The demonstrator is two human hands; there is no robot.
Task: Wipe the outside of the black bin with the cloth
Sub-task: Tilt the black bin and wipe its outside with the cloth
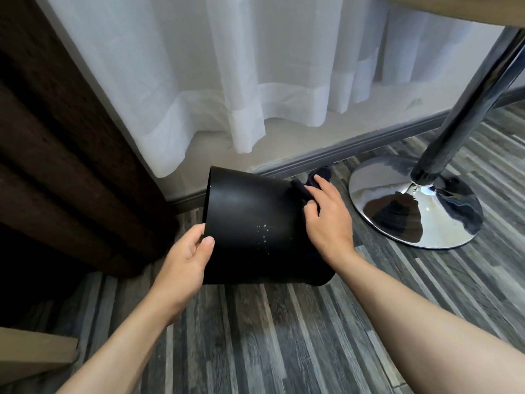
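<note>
The black bin (252, 223) lies tipped on its side above the floor, its open rim to the left and its base to the right. Small pale specks dot its side wall. My left hand (184, 260) grips the rim at the lower left, thumb on the outside. My right hand (326, 214) presses a dark cloth (312, 180) against the bin's upper right edge near the base. Part of the cloth is hidden under my fingers.
A chrome table base (397, 217) with its slanted pole (468, 109) stands close on the right. White sheer curtains (227, 81) hang behind, a dark brown curtain (56, 137) on the left. Grey striped wood floor (270, 336) lies below; a grey skirting board (355, 149) runs behind the bin.
</note>
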